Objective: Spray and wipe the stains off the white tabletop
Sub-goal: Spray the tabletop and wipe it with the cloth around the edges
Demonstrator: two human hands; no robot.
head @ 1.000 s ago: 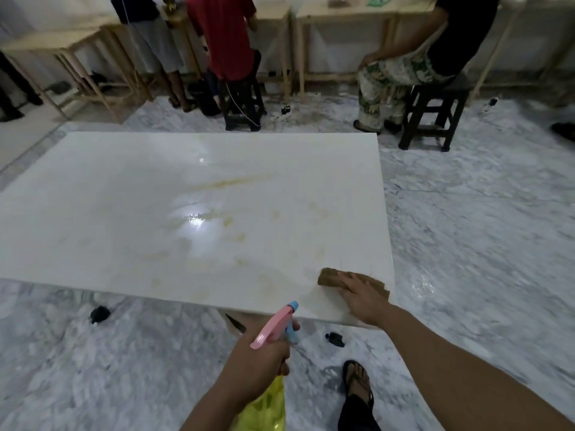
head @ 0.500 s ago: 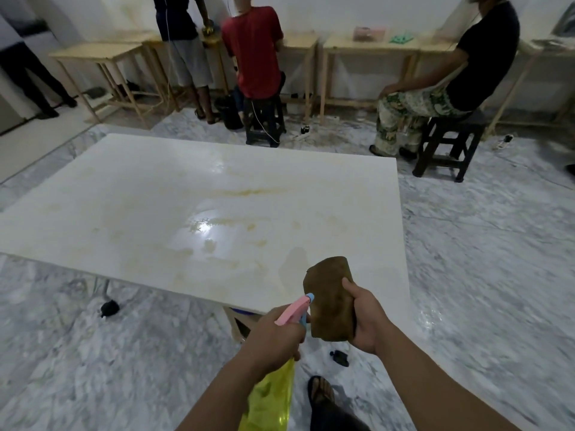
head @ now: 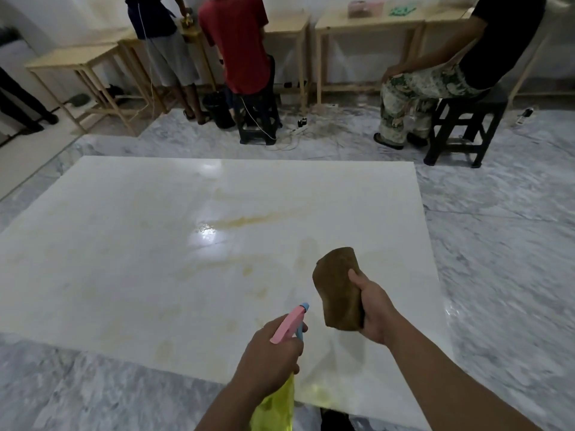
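Observation:
The white tabletop (head: 124, 244) fills the middle of the view, with yellowish-brown stains (head: 249, 219) streaked across its centre and fainter blotches toward me. My left hand (head: 270, 353) grips a spray bottle (head: 287, 325) with a pink trigger head, blue nozzle and yellow body, its nozzle aimed over the near part of the table. My right hand (head: 376, 309) holds a brown cloth (head: 337, 290) upright above the table's near right area, off the surface.
Three people are at wooden benches (head: 367, 23) along the far wall: two standing, one seated on a black stool (head: 466, 126). Another black stool (head: 258, 119) and cables lie beyond the table's far edge. Marble floor surrounds the table.
My right hand lifted the brown cloth off the table's near right corner and holds it up. Both hands and the view moved forward over the tabletop.

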